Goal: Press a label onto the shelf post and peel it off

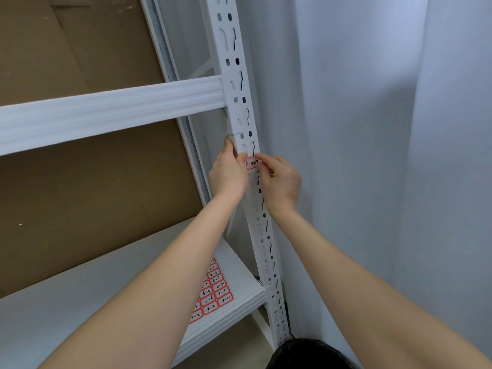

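Observation:
A small white sticker label [252, 163] with a red border and handwritten figures lies against the front of a white slotted shelf upright [241, 102]. My right hand [279, 181] pinches the label's right edge between thumb and forefinger. My left hand [229, 171] grips the upright's left edge, its thumb touching the label's left side. Both forearms reach up from the bottom of the view.
A sheet of red-bordered numbered labels [213, 291] lies on the lower white shelf [80, 302]. A white cross beam [106, 113] spans above. Brown cardboard [80, 195] backs the rack. A white wall [372, 155] stands close on the right. A dark round object [306, 354] sits at the bottom.

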`<state>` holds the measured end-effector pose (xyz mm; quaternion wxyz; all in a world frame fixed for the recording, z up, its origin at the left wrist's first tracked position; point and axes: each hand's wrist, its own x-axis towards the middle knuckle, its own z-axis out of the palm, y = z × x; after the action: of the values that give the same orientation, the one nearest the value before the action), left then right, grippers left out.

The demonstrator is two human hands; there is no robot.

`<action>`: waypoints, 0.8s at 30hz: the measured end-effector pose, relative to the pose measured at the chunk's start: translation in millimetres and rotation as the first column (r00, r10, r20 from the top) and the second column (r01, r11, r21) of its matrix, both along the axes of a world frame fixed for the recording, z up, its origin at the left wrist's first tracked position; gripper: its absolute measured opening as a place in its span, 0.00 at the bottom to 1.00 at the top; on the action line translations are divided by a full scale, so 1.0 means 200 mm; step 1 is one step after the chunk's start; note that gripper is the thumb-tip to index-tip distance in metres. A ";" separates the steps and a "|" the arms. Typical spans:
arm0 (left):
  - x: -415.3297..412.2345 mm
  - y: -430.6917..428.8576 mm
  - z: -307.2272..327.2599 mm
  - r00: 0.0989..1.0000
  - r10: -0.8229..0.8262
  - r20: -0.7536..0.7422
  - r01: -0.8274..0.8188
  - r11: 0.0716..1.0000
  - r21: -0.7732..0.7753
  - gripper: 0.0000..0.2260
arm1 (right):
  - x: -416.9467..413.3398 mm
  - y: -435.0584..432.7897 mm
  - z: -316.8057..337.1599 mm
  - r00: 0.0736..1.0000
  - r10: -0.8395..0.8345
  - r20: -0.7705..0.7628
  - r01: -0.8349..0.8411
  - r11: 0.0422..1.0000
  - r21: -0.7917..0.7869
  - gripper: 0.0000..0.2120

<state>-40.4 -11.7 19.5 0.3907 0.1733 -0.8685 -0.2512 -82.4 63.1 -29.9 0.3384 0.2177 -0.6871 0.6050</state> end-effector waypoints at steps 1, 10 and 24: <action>0.00 0.00 0.00 1.000 0.001 -0.001 -0.001 1.000 0.000 0.17 | 0.00 0.00 0.00 1.000 -0.001 -0.006 0.001 1.000 -0.011 0.09; 0.00 0.00 0.00 1.000 0.009 -0.003 -0.009 1.000 -0.004 0.18 | -0.01 0.00 0.01 0.999 -0.017 -0.037 0.017 1.000 0.003 0.06; 0.00 0.01 0.00 1.000 0.004 -0.003 -0.004 1.000 0.020 0.17 | -0.01 0.01 -0.01 0.998 0.040 0.043 -0.046 0.984 0.172 0.04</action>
<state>-40.2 -10.2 19.7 0.3909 0.1786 -0.8650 -0.2591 -84.7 65.4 -31.2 0.2917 0.2491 -0.7386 0.5544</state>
